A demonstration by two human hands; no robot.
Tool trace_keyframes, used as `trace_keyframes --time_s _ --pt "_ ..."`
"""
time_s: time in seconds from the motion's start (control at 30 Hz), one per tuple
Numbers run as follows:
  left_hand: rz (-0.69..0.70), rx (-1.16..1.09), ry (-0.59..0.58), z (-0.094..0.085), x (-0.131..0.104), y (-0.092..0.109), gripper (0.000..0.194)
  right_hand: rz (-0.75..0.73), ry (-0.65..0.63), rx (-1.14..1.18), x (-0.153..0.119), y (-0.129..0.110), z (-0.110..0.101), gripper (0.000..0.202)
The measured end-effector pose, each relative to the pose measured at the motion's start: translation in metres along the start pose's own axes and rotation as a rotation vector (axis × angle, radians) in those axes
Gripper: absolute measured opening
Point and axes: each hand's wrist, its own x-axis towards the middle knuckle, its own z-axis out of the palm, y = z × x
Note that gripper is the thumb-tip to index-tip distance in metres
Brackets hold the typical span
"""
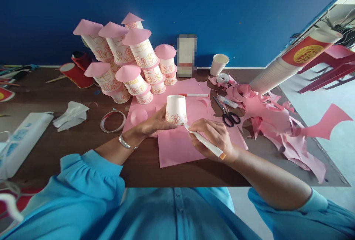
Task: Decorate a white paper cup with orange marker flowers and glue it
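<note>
My left hand (pixel 158 122) holds a white paper cup (pixel 175 107) upside down over the pink paper (pixel 177 151). Red flower drawings run around the lower part of the cup. Closed around a white marker with an orange end (pixel 206 144), my right hand (pixel 213 136) keeps its tip at the cup's lower right edge. Behind the cup lies another white marker with a red cap (pixel 194 95). To the right of my right hand are black-handled scissors (pixel 230 118) and a small glue tube (pixel 227 101).
Decorated cup towers with pink cone roofs (pixel 138 47) stand at the back left. Pink scraps (pixel 266 114) and a long stack of cups (pixel 288 62) occupy the right. A tape roll (pixel 112 121), crumpled tissue (pixel 71 116) and power strip (pixel 27 140) lie left. A loose cup (pixel 219 64) stands by the blue wall.
</note>
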Motion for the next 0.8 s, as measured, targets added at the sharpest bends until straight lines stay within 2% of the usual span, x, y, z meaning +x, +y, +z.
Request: trace_keyframes --time_s 0.13,0.3,0.37,0.47,0.67,0.8 --pt "-0.008 -0.029 -0.027 -0.002 -0.0002 -0.0018 0.074 -0.005 0.023 0.042 0.0002 -0.0005 -0.0019 0.014" --pt "0.005 -0.017 -0.066 -0.0032 0.0001 -0.0034 0.048 -0.003 0.039 0.013 0.0034 -0.0006 -0.0039 0.016" --pt "-0.003 -0.02 -0.064 -0.0029 0.0001 -0.0032 0.044 -0.005 0.03 -0.001 0.0042 -0.0002 -0.0037 0.016" --pt "-0.012 -0.031 -0.035 -0.0009 0.0 -0.0012 0.05 -0.01 0.027 -0.008 0.0045 0.0001 -0.0028 0.014" --pt "-0.004 -0.08 -0.021 0.0014 -0.0006 0.0012 0.075 0.014 0.025 -0.006 0.0056 -0.0019 -0.0027 0.012" --pt "0.014 -0.057 -0.05 -0.0034 -0.0006 -0.0025 0.074 0.027 0.064 0.012 0.0063 -0.0035 -0.0032 0.014"
